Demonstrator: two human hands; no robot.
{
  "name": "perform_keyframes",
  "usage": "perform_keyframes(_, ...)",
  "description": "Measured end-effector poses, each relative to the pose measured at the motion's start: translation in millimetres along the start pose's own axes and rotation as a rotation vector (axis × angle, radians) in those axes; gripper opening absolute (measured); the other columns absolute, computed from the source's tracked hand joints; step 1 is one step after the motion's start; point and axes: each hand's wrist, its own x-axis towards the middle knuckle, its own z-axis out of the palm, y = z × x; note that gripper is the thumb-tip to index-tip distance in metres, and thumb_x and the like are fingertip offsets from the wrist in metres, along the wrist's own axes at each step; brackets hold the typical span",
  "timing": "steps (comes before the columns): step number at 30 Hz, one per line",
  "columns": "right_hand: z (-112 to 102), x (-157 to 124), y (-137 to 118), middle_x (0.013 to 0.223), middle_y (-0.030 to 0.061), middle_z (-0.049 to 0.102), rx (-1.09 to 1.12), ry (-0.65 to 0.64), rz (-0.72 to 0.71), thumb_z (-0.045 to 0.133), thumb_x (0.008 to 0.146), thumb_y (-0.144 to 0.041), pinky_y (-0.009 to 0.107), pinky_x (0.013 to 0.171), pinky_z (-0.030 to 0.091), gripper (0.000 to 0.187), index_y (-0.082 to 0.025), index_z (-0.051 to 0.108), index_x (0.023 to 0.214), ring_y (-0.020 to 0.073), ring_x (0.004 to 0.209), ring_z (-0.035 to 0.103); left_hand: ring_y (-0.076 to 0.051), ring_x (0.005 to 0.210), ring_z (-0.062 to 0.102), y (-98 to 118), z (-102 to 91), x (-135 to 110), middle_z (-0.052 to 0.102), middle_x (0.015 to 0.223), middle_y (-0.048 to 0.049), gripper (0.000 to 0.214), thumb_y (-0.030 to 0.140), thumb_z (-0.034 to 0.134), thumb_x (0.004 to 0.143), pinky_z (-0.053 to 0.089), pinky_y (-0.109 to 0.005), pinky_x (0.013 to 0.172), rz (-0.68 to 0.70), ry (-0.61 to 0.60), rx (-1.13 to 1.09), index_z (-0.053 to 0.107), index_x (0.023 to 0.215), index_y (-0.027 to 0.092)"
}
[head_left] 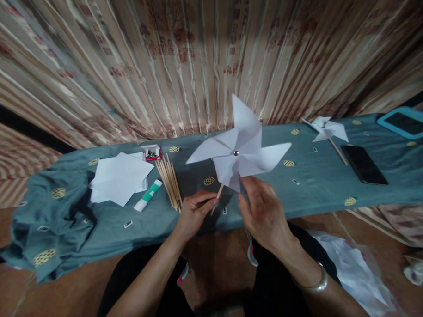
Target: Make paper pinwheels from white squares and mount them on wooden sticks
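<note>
A white paper pinwheel (pixel 248 143) with a shiny metal pin at its centre is held up over the table. My left hand (pixel 196 211) pinches its thin wooden stick (pixel 220 191) between thumb and fingers, below the blades. Beside the lowest blade is my right hand (pixel 263 209), its index fingertip at the paper's edge and its thumb apart from that finger. Whether the fingertip presses on the blade I cannot tell. Left of my left hand lie several wooden sticks (pixel 169 182), a green and white glue stick (pixel 148 195) and a small red box of metal pins (pixel 153 153).
White paper sheets (pixel 118 178) are stacked at the left on the blue-green tablecloth (pixel 197 169). To the right lie another paper pinwheel (pixel 325 129), a black phone (pixel 364 165) and a blue-framed tablet (pixel 407 123). A striped curtain (pixel 208 61) hangs behind; clear plastic (pixel 356 274) lies on the floor.
</note>
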Motion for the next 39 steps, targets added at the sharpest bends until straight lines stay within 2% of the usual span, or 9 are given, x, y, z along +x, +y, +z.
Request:
perform_keyframes(3,-3.7,-2.6,-17.5,0.106,0.0117,0.073,0.103,-0.036,-0.111,0.047,0.094,-0.011,0.037,0.079,0.059,0.043,-0.013,0.044,0.136,0.0229,0.095,0.069,-0.013,0.065,0.058,0.5,-1.1,-0.2,0.070,0.074,-0.0031,0.015,0.030,0.073,0.072,0.045,-0.023,0.061,0.002,0.008,-0.004,0.079,0.081,0.019)
perform_keyframes(6,-17.6,-2.8,-25.6,0.094,0.0057,0.075,0.176,0.031,-0.185,0.053,0.091,-0.006,0.030,0.071,0.059,0.046,-0.015,0.045,0.135,0.0174,0.077,0.069,-0.014,0.067,0.059,1.2,-3.1,-0.8,0.070,0.074,-0.0036,0.016,0.031,0.073,0.073,0.045,-0.023,0.062,-0.005,0.008,0.005,0.079,0.081,0.019)
perform_keyframes(10,-33.0,3.2,-6.2,0.116,0.0100,0.070,0.092,0.221,-0.080,0.059,0.086,-0.006,0.040,0.090,0.055,0.057,-0.021,0.046,0.139,0.0234,0.106,0.066,-0.014,0.068,0.060,-0.2,-5.2,-2.7,0.071,0.075,-0.0041,0.016,0.031,0.073,0.073,0.046,-0.024,0.063,-0.015,0.013,0.013,0.080,0.082,0.020)
perform_keyframes(12,-29.8,5.3,11.3,0.131,0.0127,0.062,0.043,0.223,0.046,0.056,0.088,-0.009,0.048,0.101,0.048,0.057,-0.022,0.043,0.142,0.0278,0.123,0.057,-0.014,0.067,0.060,-1.9,-5.1,-3.5,0.070,0.075,-0.0039,0.017,0.032,0.074,0.072,0.046,-0.024,0.062,-0.015,0.012,-0.008,0.080,0.082,0.020)
perform_keyframes(17,1.0,0.0,40.7,0.149,0.0166,0.044,0.169,-0.013,0.189,0.048,0.093,-0.021,0.057,0.110,0.039,0.061,-0.020,0.029,0.150,0.0302,0.140,0.040,-0.015,0.068,0.061,-3.9,-2.2,-3.1,0.072,0.076,-0.0045,0.020,0.036,0.076,0.070,0.048,-0.024,0.061,-0.036,0.011,-0.044,0.080,0.081,0.020)
perform_keyframes(22,15.7,-2.5,41.1,0.143,0.0162,0.052,0.269,-0.092,0.197,0.048,0.091,-0.022,0.054,0.109,0.041,0.055,-0.019,0.039,0.145,0.0284,0.136,0.046,-0.015,0.070,0.063,-1.7,-0.4,-1.8,0.073,0.077,-0.0049,0.020,0.035,0.076,0.070,0.048,-0.025,0.064,-0.050,-0.006,-0.045,0.080,0.082,0.019)
perform_keyframes(32,5.0,-1.5,4.4,0.123,0.0122,0.068,0.356,-0.210,0.145,0.046,0.093,-0.020,0.046,0.098,0.053,0.039,-0.018,0.055,0.131,0.0244,0.116,0.063,-0.014,0.067,0.059,-2.3,-0.6,-1.1,0.071,0.074,-0.0035,0.019,0.035,0.075,0.071,0.046,-0.024,0.061,-0.024,0.008,-0.040,0.079,0.081,0.020)
perform_keyframes(37,-21.3,-2.3,-22.6,0.118,0.0065,0.070,0.488,-0.281,0.010,0.045,0.094,-0.016,0.039,0.092,0.058,0.040,-0.024,0.055,0.132,0.0195,0.110,0.066,-0.013,0.065,0.058,-4.3,-2.7,-1.3,0.070,0.075,-0.0033,0.020,0.035,0.074,0.072,0.045,-0.023,0.061,-0.033,-0.011,-0.053,0.079,0.082,0.019)
perform_keyframes(39,-33.2,-1.7,-22.0,0.116,0.0040,0.071,0.520,-0.225,0.017,0.047,0.095,-0.017,0.034,0.087,0.059,0.038,-0.026,0.056,0.130,0.0180,0.105,0.068,-0.013,0.067,0.059,-4.3,-3.2,-1.8,0.070,0.076,-0.0035,0.018,0.034,0.073,0.073,0.045,-0.023,0.062,-0.031,-0.014,-0.037,0.079,0.082,0.019)
